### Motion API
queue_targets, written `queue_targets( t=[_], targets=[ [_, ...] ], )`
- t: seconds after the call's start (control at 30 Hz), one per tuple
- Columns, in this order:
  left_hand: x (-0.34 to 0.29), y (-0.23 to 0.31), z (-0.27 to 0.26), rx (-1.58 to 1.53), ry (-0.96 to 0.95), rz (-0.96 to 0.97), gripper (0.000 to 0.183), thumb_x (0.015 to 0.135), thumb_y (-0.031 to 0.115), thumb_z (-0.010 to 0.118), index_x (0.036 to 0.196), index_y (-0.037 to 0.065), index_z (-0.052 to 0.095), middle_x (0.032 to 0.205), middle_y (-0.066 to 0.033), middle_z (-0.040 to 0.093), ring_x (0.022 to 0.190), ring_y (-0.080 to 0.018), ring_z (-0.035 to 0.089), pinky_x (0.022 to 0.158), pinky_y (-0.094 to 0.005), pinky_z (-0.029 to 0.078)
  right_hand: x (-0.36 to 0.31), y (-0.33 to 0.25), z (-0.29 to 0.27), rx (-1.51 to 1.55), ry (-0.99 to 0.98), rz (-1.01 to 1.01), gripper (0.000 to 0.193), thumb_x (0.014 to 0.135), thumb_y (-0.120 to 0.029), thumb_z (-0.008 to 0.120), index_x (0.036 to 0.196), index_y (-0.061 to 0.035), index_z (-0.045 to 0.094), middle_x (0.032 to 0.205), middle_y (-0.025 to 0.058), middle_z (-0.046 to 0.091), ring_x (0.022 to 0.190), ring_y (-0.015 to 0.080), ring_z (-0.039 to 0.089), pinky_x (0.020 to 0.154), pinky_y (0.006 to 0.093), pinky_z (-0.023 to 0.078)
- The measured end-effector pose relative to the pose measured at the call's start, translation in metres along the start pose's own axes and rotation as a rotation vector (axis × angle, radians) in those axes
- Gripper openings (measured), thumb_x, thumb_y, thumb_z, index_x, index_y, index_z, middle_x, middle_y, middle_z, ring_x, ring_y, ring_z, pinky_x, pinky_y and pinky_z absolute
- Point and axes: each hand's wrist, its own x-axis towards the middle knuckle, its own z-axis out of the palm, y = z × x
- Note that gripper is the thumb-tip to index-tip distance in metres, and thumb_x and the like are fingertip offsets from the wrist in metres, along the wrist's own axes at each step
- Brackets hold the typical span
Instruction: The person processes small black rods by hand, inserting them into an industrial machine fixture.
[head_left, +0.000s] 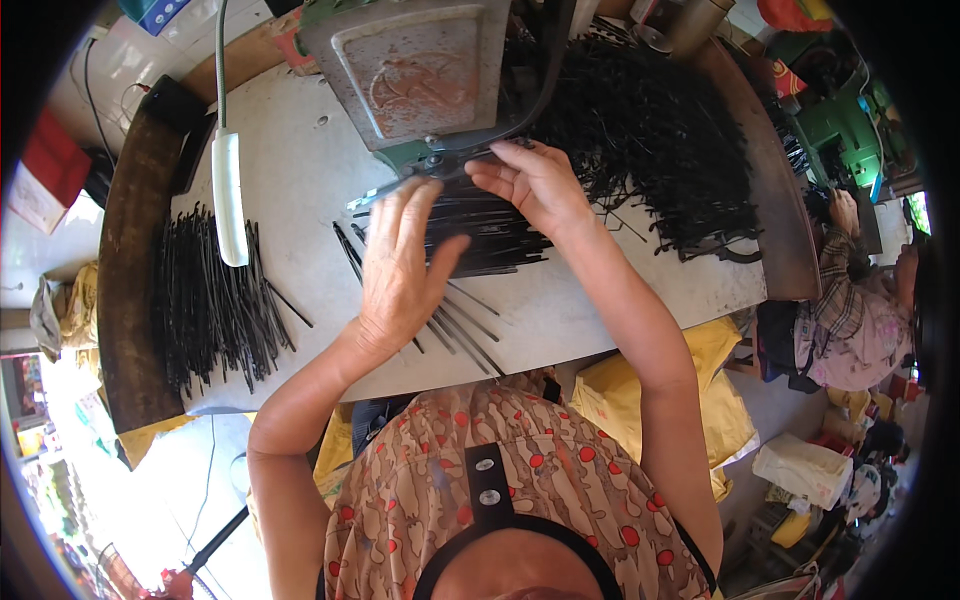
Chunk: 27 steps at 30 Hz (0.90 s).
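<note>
My left hand (395,275), slightly smeared by motion, has its fingers stretched out and its thumb apart. It hovers over the table beside a bundle of thin black rods (490,240), its fingertips close to the base of a metal press (420,80). Over the far side of this bundle is my right hand (540,190), its fingers loosely curved and apart by the press's lower edge. Nothing shows clearly in either hand. A bright metal strip (372,197) sticks out from the press's base near my left fingertips. Several loose rods (465,335) lie below my left hand.
Another row of black rods (215,300) lies at the table's left, beneath a white tube lamp (229,200). A large tangled heap of black rods (670,140) fills the right back. Raised brown edging (130,260) borders the table (590,320). At far right a co-worker (850,320) sits by green machinery.
</note>
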Motion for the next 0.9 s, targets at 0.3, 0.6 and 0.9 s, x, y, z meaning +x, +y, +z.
queue_targets(
  t=[0.3, 0.6, 0.9],
  targets=[
    [0.011, -0.056, 0.022, -1.484, -0.158, -1.375, 0.028, 0.082, 0.024, 0.057, 0.088, -0.003, 0.054, 0.070, -0.0110, 0.061, 0.056, -0.0158, 0.056, 0.048, -0.0237, 0.042, 0.007, 0.002, 0.007, 0.036, 0.073, -0.030, 0.017, 0.084, -0.007, 0.049, 0.094, 0.0069, 0.052, 0.089, 0.0199, 0.059, 0.082, 0.0273, 0.061, 0.074, 0.0343, 0.052],
    [0.012, -0.065, 0.037, -1.538, -0.029, -1.311, 0.021, 0.082, 0.018, 0.057, 0.083, -0.003, 0.054, 0.066, -0.0111, 0.061, 0.053, -0.0159, 0.055, 0.047, -0.0241, 0.040, 0.005, 0.005, 0.012, 0.045, 0.091, -0.077, 0.018, 0.085, -0.009, 0.050, 0.094, 0.0068, 0.052, 0.089, 0.0206, 0.059, 0.084, 0.0275, 0.061, 0.075, 0.0351, 0.052],
    [0.013, -0.062, 0.037, -1.520, 0.019, -1.331, 0.020, 0.083, 0.016, 0.056, 0.081, -0.003, 0.055, 0.066, -0.0109, 0.061, 0.052, -0.0157, 0.055, 0.047, -0.0249, 0.039, 0.004, 0.009, 0.013, 0.092, 0.121, -0.075, 0.019, 0.086, -0.010, 0.049, 0.094, 0.0064, 0.051, 0.091, 0.0202, 0.058, 0.087, 0.0287, 0.060, 0.078, 0.0363, 0.052]
  ],
)
